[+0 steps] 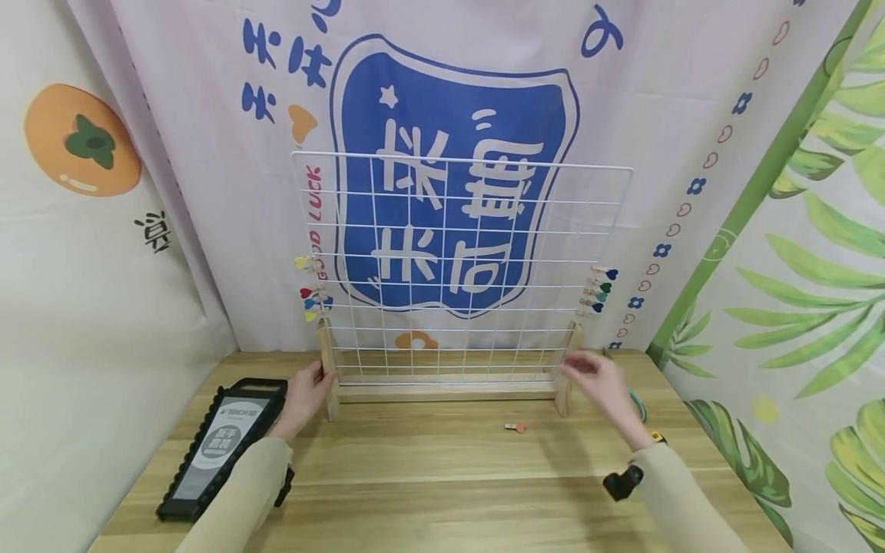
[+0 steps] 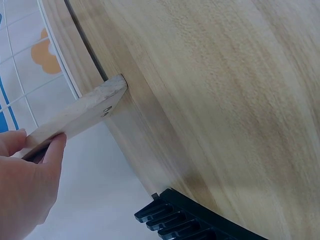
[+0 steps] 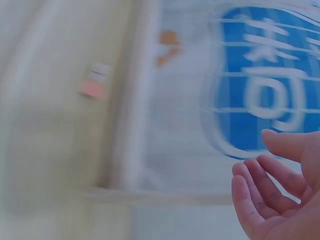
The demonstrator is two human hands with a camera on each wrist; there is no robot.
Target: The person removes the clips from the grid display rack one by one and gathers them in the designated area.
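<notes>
A white wire grid point(image 1: 445, 160) stands upright in a wooden stand point(image 1: 449, 395) on the table. My left hand point(image 1: 304, 398) grips the left post point(image 2: 85, 112) of that stand between thumb and fingers. Beside the right post point(image 1: 563, 399), my right hand point(image 1: 600, 384) is raised; in the right wrist view its fingers are loosely bent with nothing between them. Small heart clothespins, among them a yellow one point(image 1: 302, 263) and a red one point(image 1: 306, 293), hang on the grid's left edge. Several more, including a dark blue one point(image 1: 611, 273), are on its right edge. A pinkish-orange heart clothespin point(image 1: 518, 428) lies before the stand.
A black notched tool rack point(image 1: 228, 442) with a grey label lies on the table beside my left forearm. Part of a teal ring point(image 1: 638, 405) shows behind my right wrist. Printed curtains point(image 1: 643, 100) hang behind and at both sides of the table.
</notes>
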